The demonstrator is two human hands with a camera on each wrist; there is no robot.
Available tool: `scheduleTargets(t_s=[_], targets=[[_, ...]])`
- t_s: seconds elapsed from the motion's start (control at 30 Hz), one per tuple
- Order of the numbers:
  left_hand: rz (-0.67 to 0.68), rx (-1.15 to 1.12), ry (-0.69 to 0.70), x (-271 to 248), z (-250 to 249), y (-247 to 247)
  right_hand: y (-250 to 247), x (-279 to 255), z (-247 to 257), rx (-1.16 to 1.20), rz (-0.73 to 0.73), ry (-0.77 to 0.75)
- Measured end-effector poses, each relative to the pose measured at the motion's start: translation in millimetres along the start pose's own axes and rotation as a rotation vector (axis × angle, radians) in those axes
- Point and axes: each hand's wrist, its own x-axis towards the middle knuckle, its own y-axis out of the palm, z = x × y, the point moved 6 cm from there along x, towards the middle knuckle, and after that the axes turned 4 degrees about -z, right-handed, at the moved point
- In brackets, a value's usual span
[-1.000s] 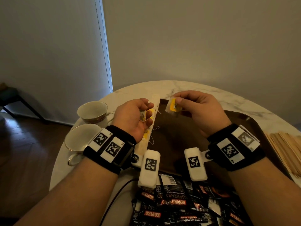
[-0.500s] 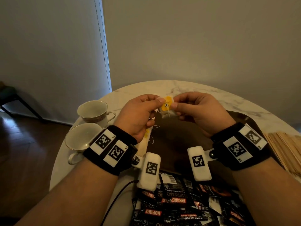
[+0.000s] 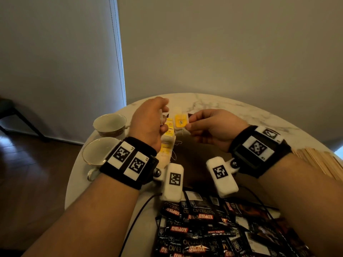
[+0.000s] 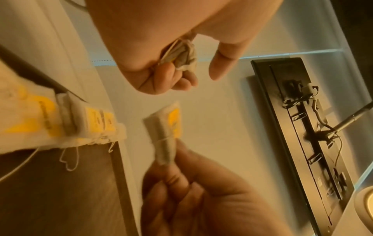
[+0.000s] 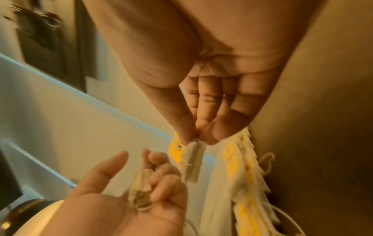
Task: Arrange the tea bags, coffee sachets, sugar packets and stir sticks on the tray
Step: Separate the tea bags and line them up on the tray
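In the head view the right hand (image 3: 211,127) pinches a tea bag (image 3: 181,125) with a yellow tag between thumb and forefinger, holding it above the far left corner of the dark tray (image 3: 194,164). The left hand (image 3: 148,125) is just beside it, its fingers curled around a crumpled scrap of paper (image 3: 163,118). A row of tea bags (image 3: 167,141) lies along the tray's left edge, strings trailing onto the bare tray floor, which stays open between the wrists. Two cups (image 3: 109,125) stand on the counter (image 3: 232,108) left of the tray. Coffee sachets (image 3: 204,225) are heaped at the near edge, and stir sticks (image 3: 323,162) are stacked at the right edge.

From the left wrist, the lower fingers (image 4: 177,79) clench the crumpled paper (image 4: 181,55) while the forefinger points out freely. The held tea bag (image 4: 165,135) hangs apart from the row (image 4: 60,124) at the tray rim, with open air between them.

From the right wrist, thumb and fingertips (image 5: 189,127) nip the top of the bag (image 5: 191,162); the row (image 5: 242,175) lies just beside it, and the left hand (image 5: 141,191) sits close beneath.
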Motion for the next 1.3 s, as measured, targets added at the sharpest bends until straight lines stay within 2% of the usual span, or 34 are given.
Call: scheduleTargets(t_s=[0.1, 0.2, 0.57, 0.67, 0.73, 0.87, 1.0, 1.13, 1.3], targets=[[-0.080, -0.089, -0.011, 2, -4, -10, 17, 4, -16, -0.044, 0.051, 0.130], [-0.087, -0.094, -0.032, 2, -4, -11, 32, 10, -30, -0.096, 0.099, 0.193], [-0.102, -0.038, -0.060, 9, 2, -10, 44, 24, -50, -0.096, 0.105, 0.305], [-0.057, -0.086, -0.099, 9, 5, -7, 44, 23, -50, -0.101, 0.107, 0.317], [-0.005, -0.125, -0.142, 8, 9, -4, 42, 20, -45, -0.110, 0.086, 0.289], [0.085, -0.191, -0.220, 3, 16, 3, 13, 12, -19, -0.032, -0.036, 0.089], [0.187, -0.239, -0.294, 0, 24, 11, -9, -3, 2, -0.050, -0.015, -0.098], [0.288, -0.230, -0.360, -7, 32, 19, 1, -12, -4, -0.185, 0.089, -0.127], [0.346, -0.139, -0.375, -9, 39, 23, 9, -7, -16, -0.186, 0.111, -0.135]])
